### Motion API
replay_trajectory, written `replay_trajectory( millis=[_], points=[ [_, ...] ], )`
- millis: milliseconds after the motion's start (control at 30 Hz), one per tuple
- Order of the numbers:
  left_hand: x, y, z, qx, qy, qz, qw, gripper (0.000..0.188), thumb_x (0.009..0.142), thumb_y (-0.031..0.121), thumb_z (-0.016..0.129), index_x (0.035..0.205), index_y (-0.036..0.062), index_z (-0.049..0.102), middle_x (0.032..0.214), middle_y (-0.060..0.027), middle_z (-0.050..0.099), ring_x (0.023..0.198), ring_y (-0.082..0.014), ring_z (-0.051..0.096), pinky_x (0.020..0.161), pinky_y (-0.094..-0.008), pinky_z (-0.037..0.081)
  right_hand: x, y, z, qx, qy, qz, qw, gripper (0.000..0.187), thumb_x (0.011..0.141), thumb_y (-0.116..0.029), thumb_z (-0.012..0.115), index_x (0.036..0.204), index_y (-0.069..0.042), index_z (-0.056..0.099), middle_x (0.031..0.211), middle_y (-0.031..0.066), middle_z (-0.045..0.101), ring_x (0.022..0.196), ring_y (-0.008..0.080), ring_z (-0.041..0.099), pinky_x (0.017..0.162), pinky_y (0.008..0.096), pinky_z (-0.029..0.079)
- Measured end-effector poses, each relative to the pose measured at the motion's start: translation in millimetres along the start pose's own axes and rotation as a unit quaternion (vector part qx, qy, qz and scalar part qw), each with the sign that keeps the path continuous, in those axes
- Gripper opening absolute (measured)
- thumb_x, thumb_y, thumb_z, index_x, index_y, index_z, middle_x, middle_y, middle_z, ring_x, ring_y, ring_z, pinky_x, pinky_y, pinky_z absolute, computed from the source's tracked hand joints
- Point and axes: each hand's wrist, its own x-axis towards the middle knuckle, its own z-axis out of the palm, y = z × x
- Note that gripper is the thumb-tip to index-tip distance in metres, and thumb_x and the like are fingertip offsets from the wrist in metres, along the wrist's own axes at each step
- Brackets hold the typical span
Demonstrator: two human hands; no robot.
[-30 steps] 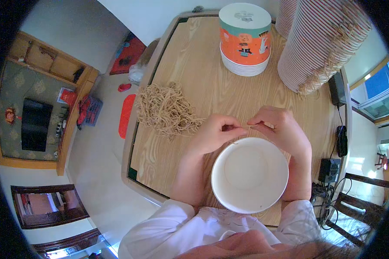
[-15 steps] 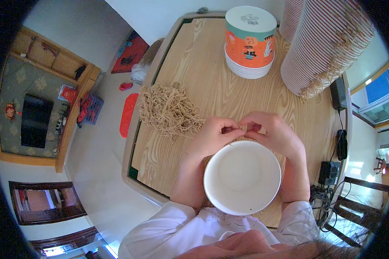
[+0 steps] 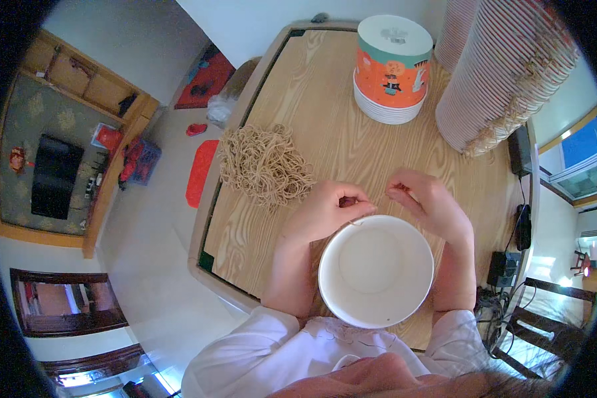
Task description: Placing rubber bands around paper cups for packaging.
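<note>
A white paper bowl stands open side up on the wooden table, right in front of me. My left hand rests at the bowl's far left rim, with its fingertips pinched on a thin tan string that touches the rim. Beyond the far right rim, my right hand has its thumb and forefinger pinched together, apparently on the string's other end, which is too thin to see clearly. A loose pile of tan strings lies left of my left hand.
A stack of upside-down printed orange and teal bowls stands at the back of the table. Tall leaning stacks of bowls fill the back right. Black devices and cables sit along the right edge. The table's left edge drops to the floor.
My hands, which met at the bowl's far rim, have drawn apart, the right one moving right. The bowl has shifted slightly.
</note>
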Motion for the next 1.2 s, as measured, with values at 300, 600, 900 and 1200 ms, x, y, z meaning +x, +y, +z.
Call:
replay_trajectory(
  millis=[300, 600, 900, 1200],
  points=[
    [-5, 4, -4, 0.012, 0.007, 0.022, 1.000, 0.018, 0.080, 0.018, 0.070, 0.083, 0.0009, 0.068, 0.070, -0.0084, 0.066, 0.062, -0.0108, 0.060, 0.057, -0.0270, 0.047, 3, -8, -1, -0.018, -0.082, 0.085, 0.993, 0.014, 0.092, -0.010, 0.050, 0.086, 0.002, 0.051, 0.065, 0.0088, 0.052, 0.061, 0.0198, 0.052, 0.057, 0.0311, 0.042],
    [-8, 3, -8, 0.023, 0.019, 0.029, 0.999, 0.019, 0.081, 0.020, 0.068, 0.085, 0.0009, 0.067, 0.069, -0.0103, 0.065, 0.061, -0.0131, 0.060, 0.058, -0.0286, 0.047, 2, -6, 6, 0.094, -0.035, 0.093, 0.991, 0.004, 0.086, -0.001, 0.058, 0.088, 0.000, 0.055, 0.076, 0.0056, 0.056, 0.073, 0.0128, 0.054, 0.064, 0.0270, 0.044],
    [-32, -9, -46, 0.079, -0.048, 0.174, 0.980, 0.016, 0.082, 0.017, 0.068, 0.094, 0.0069, 0.070, 0.084, -0.0061, 0.053, 0.072, -0.0185, 0.056, 0.067, -0.0285, 0.046, 4, -4, 13, 0.065, -0.020, 0.115, 0.991, 0.006, 0.081, -0.002, 0.063, 0.087, -0.001, 0.061, 0.080, 0.0050, 0.061, 0.075, 0.0146, 0.059, 0.061, 0.0268, 0.045],
    [-13, -16, -20, 0.108, -0.066, 0.145, 0.981, 0.019, 0.079, 0.013, 0.069, 0.098, 0.0136, 0.070, 0.090, -0.0068, 0.056, 0.085, -0.0219, 0.059, 0.073, -0.0333, 0.048, 7, 3, 31, 0.020, -0.060, 0.109, 0.992, 0.008, 0.081, -0.003, 0.064, 0.088, -0.001, 0.062, 0.084, 0.0071, 0.064, 0.074, 0.0169, 0.061, 0.062, 0.0285, 0.047]
  ],
)
